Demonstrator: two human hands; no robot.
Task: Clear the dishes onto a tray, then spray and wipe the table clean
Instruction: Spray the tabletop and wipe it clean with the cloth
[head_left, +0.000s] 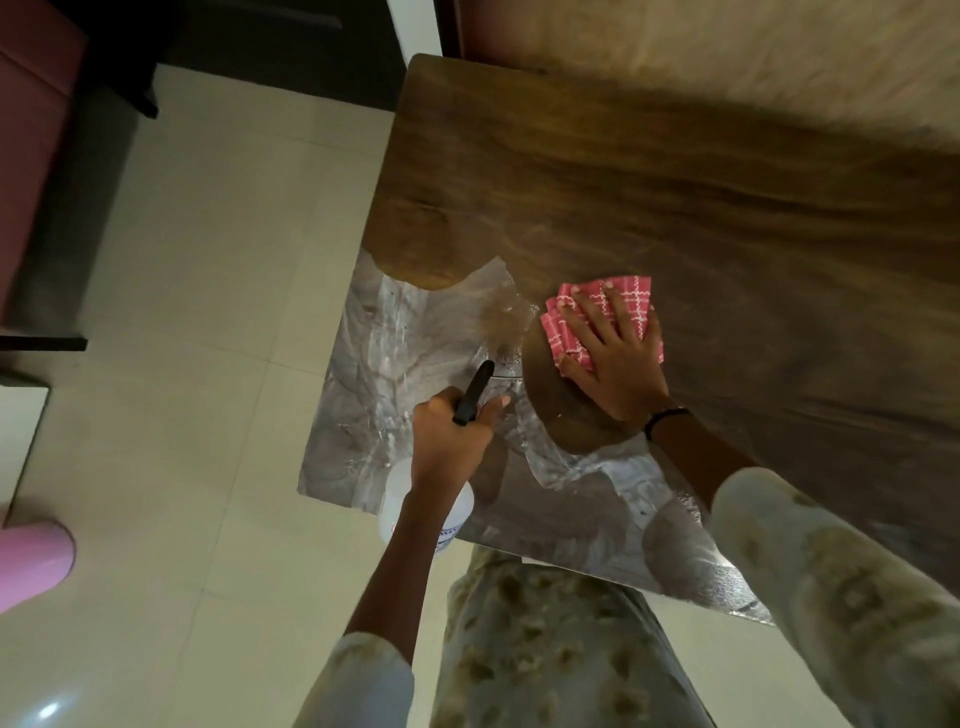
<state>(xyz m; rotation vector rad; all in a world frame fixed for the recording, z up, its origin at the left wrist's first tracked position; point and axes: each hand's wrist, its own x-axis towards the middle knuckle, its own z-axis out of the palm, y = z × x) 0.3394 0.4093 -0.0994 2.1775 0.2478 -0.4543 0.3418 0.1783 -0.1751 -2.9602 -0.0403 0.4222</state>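
Desk (675, 171): wood top with a silvery patterned near corner; wet sheen lay on it ahead of the nozzle.
Cloth (631, 304): pink checked, folded, lay flat on the desk near that corner, under my right hand.
Right hand (615, 358): my fingers (587, 312) were spread straight, pressing the cloth down.
Bottle (410, 514): white, black spray head aimed at the desk corner, just left of the cloth.
Left hand (449, 431): my fingers were clamped round the bottle's neck.
Floor (208, 312): pale tiles.
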